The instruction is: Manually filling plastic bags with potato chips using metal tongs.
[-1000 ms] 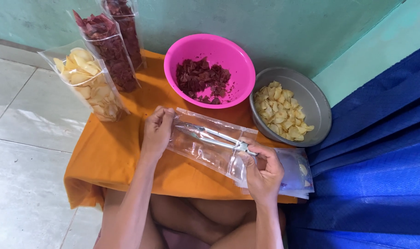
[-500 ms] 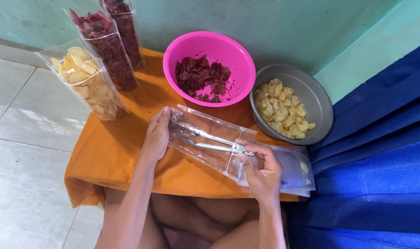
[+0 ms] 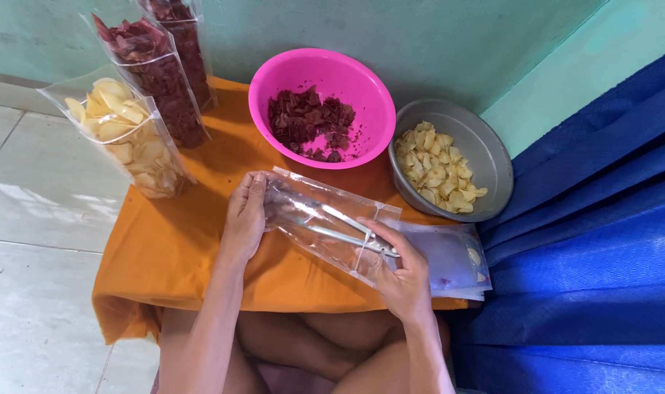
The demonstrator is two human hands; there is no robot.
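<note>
Left hand (image 3: 246, 211) pinches clear pouch (image 3: 325, 222) mouth, steadying it; right hand (image 3: 400, 273) grips metal tongs (image 3: 340, 225) pushed inside, spreading pouch.

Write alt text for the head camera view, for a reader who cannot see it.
A person's left hand and right hand hold a clear plastic pouch with metal tongs over an orange cloth. Beyond sit a pink bowl of dark red chips, a grey bowl of yellow chips and filled pouches.
</note>
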